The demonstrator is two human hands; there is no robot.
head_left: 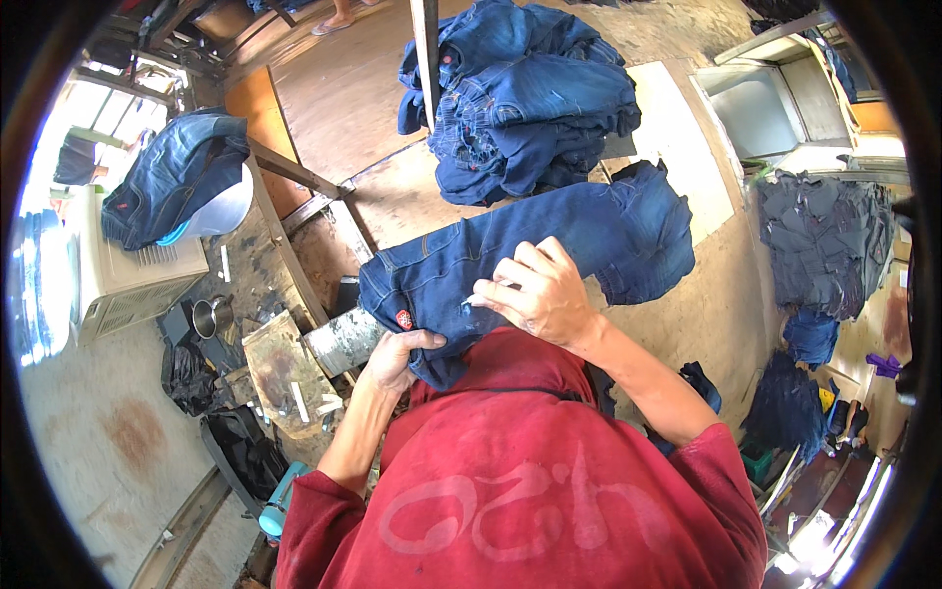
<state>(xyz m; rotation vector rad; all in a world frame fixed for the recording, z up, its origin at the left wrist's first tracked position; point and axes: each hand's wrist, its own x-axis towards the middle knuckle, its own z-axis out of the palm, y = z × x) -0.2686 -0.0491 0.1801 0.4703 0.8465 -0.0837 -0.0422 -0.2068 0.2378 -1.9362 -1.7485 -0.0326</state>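
A pair of dark blue jeans [471, 245] stretches across in front of me, its far end drooping to the right. A small round red-and-white patch [404, 319] shows near its left end. My left hand [394, 359] grips the lower left edge of the jeans, thumb on top. Over the middle of the cloth, my right hand [540, 294] is closed in a pinch. Something small and whitish pokes out at its fingertips against the denim, too small to name. A scuffed grey-white beam [345, 341] shows just left of the jeans, partly hidden beneath them.
A tall pile of jeans [530, 98] lies ahead beyond a thin upright post [425, 59]. More jeans [177, 177] rest on a tub at the left, near a metal cup [212, 317]. Dark garments [824, 240] are heaped at the right. A person's foot [336, 24] shows at the far edge.
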